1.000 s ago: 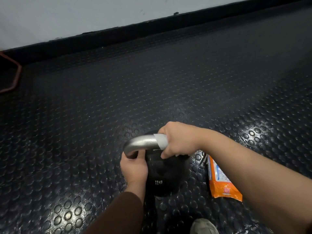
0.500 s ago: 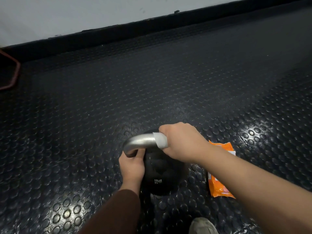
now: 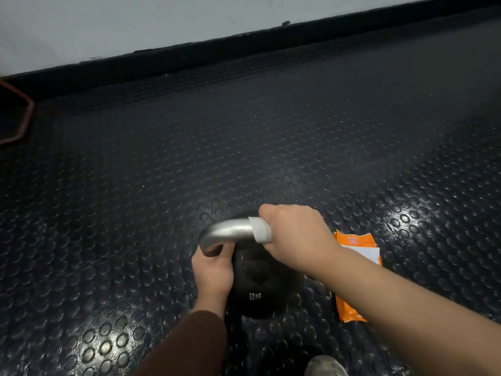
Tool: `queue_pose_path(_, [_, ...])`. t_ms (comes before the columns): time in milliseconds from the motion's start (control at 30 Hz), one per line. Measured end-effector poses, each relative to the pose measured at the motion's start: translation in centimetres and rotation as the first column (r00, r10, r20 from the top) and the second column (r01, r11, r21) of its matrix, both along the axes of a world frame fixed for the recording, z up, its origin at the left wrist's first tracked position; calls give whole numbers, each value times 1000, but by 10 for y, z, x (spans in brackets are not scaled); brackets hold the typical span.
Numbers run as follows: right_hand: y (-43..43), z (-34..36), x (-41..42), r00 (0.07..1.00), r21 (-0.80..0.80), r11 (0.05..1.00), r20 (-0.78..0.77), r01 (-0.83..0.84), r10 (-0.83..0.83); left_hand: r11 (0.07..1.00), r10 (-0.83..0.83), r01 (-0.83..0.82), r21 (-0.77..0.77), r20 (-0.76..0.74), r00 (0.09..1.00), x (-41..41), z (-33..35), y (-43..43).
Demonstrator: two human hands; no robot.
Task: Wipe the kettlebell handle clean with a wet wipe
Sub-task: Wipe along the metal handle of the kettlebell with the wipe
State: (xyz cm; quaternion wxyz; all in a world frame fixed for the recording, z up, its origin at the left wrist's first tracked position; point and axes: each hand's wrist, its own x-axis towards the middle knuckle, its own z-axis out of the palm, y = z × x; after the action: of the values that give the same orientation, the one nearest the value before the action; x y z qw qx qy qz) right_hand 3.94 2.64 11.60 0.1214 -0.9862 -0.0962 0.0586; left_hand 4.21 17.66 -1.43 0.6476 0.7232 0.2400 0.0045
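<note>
A black kettlebell (image 3: 260, 289) marked 12 KG stands on the studded rubber floor, low in the middle of the view. Its silver handle (image 3: 227, 233) arches over the top. My right hand (image 3: 295, 234) grips the right part of the handle with a white wet wipe (image 3: 261, 232) wrapped round the bar under the fingers. My left hand (image 3: 212, 270) holds the kettlebell at the left foot of the handle, thumb against the black body. The right end of the handle is hidden by my right hand.
An orange wet-wipe pack (image 3: 357, 270) lies on the floor just right of the kettlebell, partly behind my right forearm. A shoe tip (image 3: 324, 366) shows at the bottom edge. A reddish metal frame (image 3: 23, 120) stands at far left. A wall with black skirting (image 3: 244, 47) runs along the back.
My right hand with the wipe has stayed on the right part of the handle, its wrist turning slightly. More of the orange pack shows behind my forearm. The left hand has not moved.
</note>
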Motion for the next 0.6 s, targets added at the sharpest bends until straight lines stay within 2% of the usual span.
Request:
queue_pose_path(133, [-9, 15, 16, 950, 118, 988, -284, -96, 126, 1000, -3, 3, 11, -5, 1000, 1, -2, 0])
queue_pose_path(233, [-16, 15, 32, 812, 292, 957, -557, -2, 172, 1000, 6, -6, 7, -2, 1000, 1, -1, 0])
queue_pose_path(333, [-20, 13, 40, 715, 364, 927, -672, 93, 192, 1000, 11, -11, 3, -14, 1000, 1, -2, 0])
queue_pose_path(400, [-18, 13, 38, 741, 370, 924, -647, 102, 177, 1000, 11, -11, -4, -14, 1000, 1, -1, 0])
queue_pose_path(467, [-14, 13, 26, 848, 303, 950, -521, 74, 100, 1000, 13, -13, -12, -12, 1000, 0, -1, 0])
queue_pose_path(533, [-6, 8, 9, 970, 115, 993, -243, 38, -9, 1000, 13, -13, -23, -12, 1000, 0, 0, 0])
queue_pose_path(600, [1, 1, -4, 999, 10, 999, -6, 50, -50, 1000, 7, -7, -26, -14, 1000, 0, 1, 0])
